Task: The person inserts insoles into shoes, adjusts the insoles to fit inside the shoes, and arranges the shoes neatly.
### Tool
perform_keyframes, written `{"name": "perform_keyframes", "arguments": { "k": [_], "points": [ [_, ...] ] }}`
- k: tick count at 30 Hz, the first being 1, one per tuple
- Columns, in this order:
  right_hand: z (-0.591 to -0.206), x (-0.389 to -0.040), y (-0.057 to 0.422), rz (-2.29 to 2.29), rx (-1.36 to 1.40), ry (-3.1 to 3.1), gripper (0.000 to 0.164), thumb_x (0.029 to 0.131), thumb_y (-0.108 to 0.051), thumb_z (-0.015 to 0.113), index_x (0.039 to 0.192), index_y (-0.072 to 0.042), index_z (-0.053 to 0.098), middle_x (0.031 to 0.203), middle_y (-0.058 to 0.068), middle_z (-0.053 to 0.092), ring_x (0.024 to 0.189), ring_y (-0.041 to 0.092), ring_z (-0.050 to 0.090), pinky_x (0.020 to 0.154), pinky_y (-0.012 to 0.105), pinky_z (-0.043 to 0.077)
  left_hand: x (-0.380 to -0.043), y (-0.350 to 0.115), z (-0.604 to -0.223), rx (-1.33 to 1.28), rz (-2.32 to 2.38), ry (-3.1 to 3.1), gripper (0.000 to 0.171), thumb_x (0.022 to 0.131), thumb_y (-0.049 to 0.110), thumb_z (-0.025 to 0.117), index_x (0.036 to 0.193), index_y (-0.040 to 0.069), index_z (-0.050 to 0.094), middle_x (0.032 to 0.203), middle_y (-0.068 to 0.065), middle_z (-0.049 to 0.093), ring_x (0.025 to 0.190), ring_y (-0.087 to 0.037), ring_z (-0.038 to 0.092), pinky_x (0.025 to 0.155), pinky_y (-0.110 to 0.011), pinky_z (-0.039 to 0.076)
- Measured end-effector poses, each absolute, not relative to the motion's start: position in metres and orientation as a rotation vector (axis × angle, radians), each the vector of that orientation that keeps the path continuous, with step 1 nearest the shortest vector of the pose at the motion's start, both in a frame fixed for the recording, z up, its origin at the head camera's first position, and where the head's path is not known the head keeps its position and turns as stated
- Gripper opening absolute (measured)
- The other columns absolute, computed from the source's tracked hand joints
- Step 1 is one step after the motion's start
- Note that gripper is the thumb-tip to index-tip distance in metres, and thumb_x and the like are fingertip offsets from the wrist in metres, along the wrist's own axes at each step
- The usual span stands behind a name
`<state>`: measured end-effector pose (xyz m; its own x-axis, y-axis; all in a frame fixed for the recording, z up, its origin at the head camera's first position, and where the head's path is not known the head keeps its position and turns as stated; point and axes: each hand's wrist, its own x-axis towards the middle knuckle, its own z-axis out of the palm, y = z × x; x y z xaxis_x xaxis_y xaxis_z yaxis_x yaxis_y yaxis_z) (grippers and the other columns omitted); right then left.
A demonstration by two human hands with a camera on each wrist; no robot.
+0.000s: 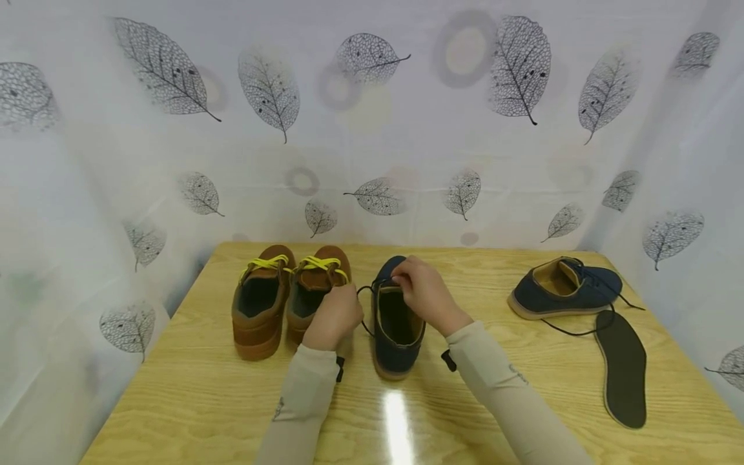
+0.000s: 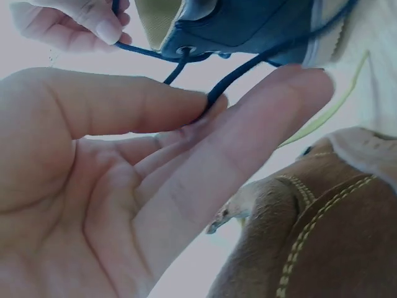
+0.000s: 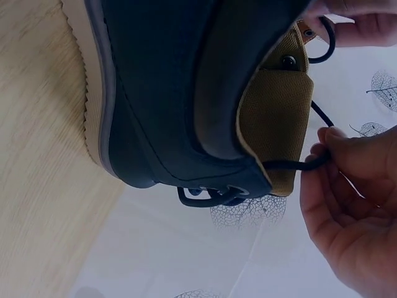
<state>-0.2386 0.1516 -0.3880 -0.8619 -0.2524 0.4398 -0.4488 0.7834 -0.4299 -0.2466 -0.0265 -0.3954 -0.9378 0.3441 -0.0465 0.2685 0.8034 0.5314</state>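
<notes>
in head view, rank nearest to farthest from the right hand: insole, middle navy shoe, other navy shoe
From the right hand:
1. Middle navy shoe, just to its left
2. Other navy shoe, off right
3. Insole, farther right, closer to camera

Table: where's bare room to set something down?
Bare: this side of the brown shoes, left of the left sleeve; between the right sleeve and the insole. Crowded: the middle, where left hand and right hand hold the lace of a blue shoe.

Left hand (image 1: 334, 318), right hand (image 1: 427, 294), both pinching (bare)
</notes>
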Motion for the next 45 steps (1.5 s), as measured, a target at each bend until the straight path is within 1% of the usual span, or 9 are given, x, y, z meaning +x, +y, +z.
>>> {"name": "perform_keyframes", "arguments": {
  "k": [4,7,12,19,22,26,30,42,45],
  "points": [
    [-0.389,-0.240,0.152,0.751,0.579,-2.595,0.005,0.089,0.004,0.064,0.090,0.001,0.068,0.088,0.010,0.061,0.081,0.026,0.061,0.073,0.037,0.051,-0.245,-0.027,-0.391,0.475,1.018,2.900,0.010,0.093,0.004,0.046,0.087,-0.002,0.051,0.064,-0.006,0.045,0.051,-0.019,0.043,0.047,-0.030,0.034],
    [-0.389,-0.241,0.153,0.725,0.631,-2.613,0.006,0.089,0.005,0.062,0.091,0.003,0.067,0.088,0.011,0.059,0.082,0.027,0.060,0.074,0.038,0.051,-0.245,-0.026,-0.391,0.480,1.196,2.935,0.009,0.093,0.007,0.047,0.086,0.002,0.050,0.064,-0.005,0.048,0.049,-0.018,0.045,0.047,-0.029,0.034],
    [-0.390,-0.240,0.165,0.756,0.658,-2.678,0.010,0.089,0.005,0.062,0.099,0.005,0.066,0.092,0.013,0.057,0.086,0.029,0.060,0.077,0.040,0.051,-0.249,-0.023,-0.395,0.527,1.345,2.902,0.007,0.095,0.007,0.051,0.098,0.002,0.053,0.075,-0.008,0.058,0.054,-0.017,0.050,0.051,-0.029,0.040],
    [-0.403,-0.224,0.190,0.855,0.491,-2.736,0.021,0.088,-0.010,0.069,0.107,0.000,0.068,0.098,0.010,0.059,0.089,0.027,0.058,0.080,0.041,0.050,-0.252,-0.018,-0.400,0.567,1.342,2.865,0.016,0.095,0.004,0.052,0.110,-0.002,0.056,0.090,-0.014,0.066,0.059,-0.018,0.056,0.052,-0.029,0.044],
    [-0.413,-0.218,0.194,0.880,0.457,-2.660,0.018,0.088,-0.010,0.070,0.105,-0.002,0.070,0.095,0.007,0.061,0.085,0.023,0.059,0.079,0.040,0.052,-0.253,-0.017,-0.401,0.582,1.326,2.886,0.015,0.095,0.004,0.054,0.109,-0.002,0.058,0.094,-0.016,0.067,0.063,-0.018,0.060,0.054,-0.029,0.047],
    [-0.420,-0.216,0.193,0.905,0.469,-2.521,0.012,0.088,-0.007,0.069,0.099,-0.003,0.072,0.092,0.006,0.063,0.082,0.021,0.062,0.076,0.038,0.054,-0.254,-0.016,-0.403,0.606,1.325,2.926,0.011,0.094,0.004,0.057,0.103,-0.001,0.062,0.090,-0.016,0.068,0.061,-0.017,0.061,0.053,-0.028,0.048],
    [-0.422,-0.217,0.192,0.879,0.482,-2.482,0.015,0.085,-0.008,0.073,0.100,-0.005,0.072,0.095,0.005,0.062,0.082,0.021,0.060,0.073,0.039,0.053,-0.254,-0.016,-0.406,0.636,1.333,2.968,0.007,0.093,0.004,0.060,0.098,0.001,0.065,0.087,-0.014,0.068,0.059,-0.016,0.060,0.052,-0.028,0.048],
    [-0.414,-0.221,0.191,0.902,0.537,-2.458,0.008,0.086,-0.003,0.070,0.094,-0.004,0.070,0.092,0.006,0.065,0.083,0.023,0.062,0.072,0.043,0.053,-0.255,-0.016,-0.407,0.650,1.342,2.973,0.009,0.093,0.004,0.060,0.098,0.000,0.067,0.085,-0.013,0.068,0.057,-0.016,0.060,0.052,-0.028,0.048],
    [-0.410,-0.222,0.191,0.904,0.522,-2.501,0.008,0.087,-0.005,0.070,0.095,-0.005,0.070,0.092,0.006,0.066,0.084,0.022,0.062,0.073,0.043,0.053,-0.255,-0.016,-0.408,0.640,1.320,2.963,0.011,0.094,0.004,0.059,0.100,0.000,0.067,0.089,-0.014,0.069,0.064,-0.019,0.063,0.054,-0.029,0.049]
  ]
}}
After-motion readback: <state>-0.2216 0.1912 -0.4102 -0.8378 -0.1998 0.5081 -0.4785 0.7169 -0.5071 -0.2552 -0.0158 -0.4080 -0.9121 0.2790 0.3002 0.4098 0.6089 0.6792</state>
